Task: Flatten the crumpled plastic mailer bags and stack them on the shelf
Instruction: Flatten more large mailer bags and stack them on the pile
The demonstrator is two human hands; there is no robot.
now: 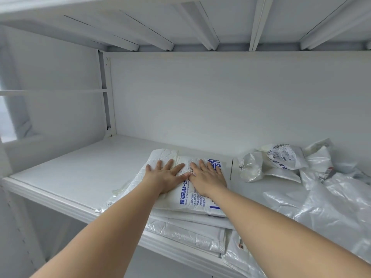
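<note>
A white mailer bag with blue print (186,199) lies on top of a stack of flattened bags (190,231) at the middle of the white shelf (80,173). My left hand (166,175) presses flat on the bag's left half, fingers spread. Beside it my right hand (207,176) presses flat on the right half, the thumbs nearly touching. Crumpled mailer bags (277,161) with a shipping label sit at the back right of the shelf.
Loose translucent plastic bags (331,207) spread across the shelf's right side up to the front edge. The shelf's back wall and a metal upright (106,93) stand behind. Another shelf board hangs overhead. Bare shelf surface lies to the left of the stack.
</note>
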